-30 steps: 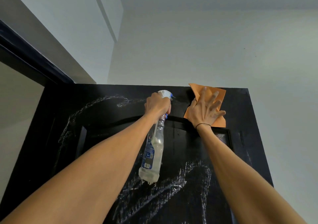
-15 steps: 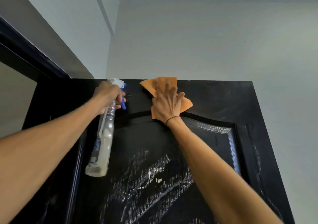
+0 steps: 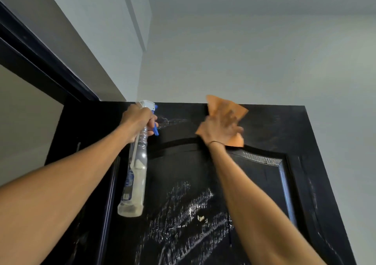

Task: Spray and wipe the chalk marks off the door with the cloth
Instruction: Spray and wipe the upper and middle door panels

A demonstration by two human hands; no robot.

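The black door (image 3: 270, 134) carries heavy chalk marks (image 3: 183, 209) below both hands, with a faint patch between them. The right hand (image 3: 220, 129), blurred and flat on the orange cloth (image 3: 225, 110), has swept back rightward. The left hand (image 3: 139, 120) stays curled round the spray bottle (image 3: 135, 175).

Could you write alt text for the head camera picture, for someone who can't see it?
A right hand presses an orange cloth against the top of a black door, while the left hand grips a clear spray bottle. White chalk marks streak the panel below.
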